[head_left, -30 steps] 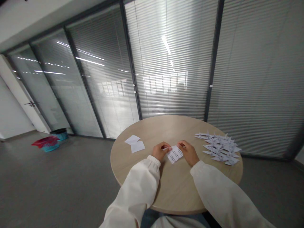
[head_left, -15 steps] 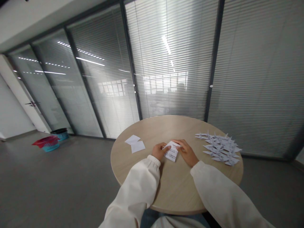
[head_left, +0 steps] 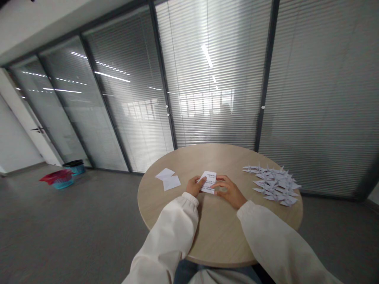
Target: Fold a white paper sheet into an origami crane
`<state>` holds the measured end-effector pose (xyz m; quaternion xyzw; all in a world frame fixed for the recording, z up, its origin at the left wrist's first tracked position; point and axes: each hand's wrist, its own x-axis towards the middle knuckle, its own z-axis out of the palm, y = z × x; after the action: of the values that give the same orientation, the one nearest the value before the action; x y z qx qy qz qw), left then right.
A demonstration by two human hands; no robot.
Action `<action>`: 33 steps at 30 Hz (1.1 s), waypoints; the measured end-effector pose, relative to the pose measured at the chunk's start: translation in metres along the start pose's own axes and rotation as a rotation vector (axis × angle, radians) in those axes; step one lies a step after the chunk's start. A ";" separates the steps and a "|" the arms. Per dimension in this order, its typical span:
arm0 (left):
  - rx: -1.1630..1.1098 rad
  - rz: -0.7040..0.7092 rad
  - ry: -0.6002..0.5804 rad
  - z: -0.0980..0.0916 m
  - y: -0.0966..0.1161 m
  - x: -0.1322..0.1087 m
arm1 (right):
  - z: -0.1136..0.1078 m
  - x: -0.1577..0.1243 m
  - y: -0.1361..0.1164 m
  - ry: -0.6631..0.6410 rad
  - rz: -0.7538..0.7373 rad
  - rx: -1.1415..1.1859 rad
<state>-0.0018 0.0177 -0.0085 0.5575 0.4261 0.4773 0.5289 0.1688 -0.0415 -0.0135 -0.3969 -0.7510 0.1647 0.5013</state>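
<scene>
A small white sheet of printed paper [head_left: 208,182] lies on the table between my hands, its text facing up. My left hand [head_left: 195,186] pinches its left edge between thumb and fingers. The fingertips of my right hand [head_left: 227,192] press against its lower right part. Left of my hands lie a couple of overlapping blank white paper squares [head_left: 167,178]. A large heap of white origami cranes [head_left: 272,183] sits to the right of my right hand, out of reach of its fingertips.
The round light wood table [head_left: 219,232] has a curved rim all around. Behind it stand glass partitions with slatted blinds [head_left: 213,79]. A red and blue basket [head_left: 57,179] and a teal bin [head_left: 75,167] stand on the grey floor far left.
The printed paper has shifted left and away from me, turning more upright. My right hand has drawn back to the sheet's lower right part.
</scene>
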 end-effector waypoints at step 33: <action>-0.099 -0.054 -0.352 0.013 0.004 -0.014 | -0.002 0.001 0.005 0.097 0.306 0.034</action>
<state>0.0083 0.0009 -0.0051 0.5940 0.3177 0.3785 0.6347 0.1722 -0.0375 -0.0152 -0.5058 -0.6537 0.2325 0.5126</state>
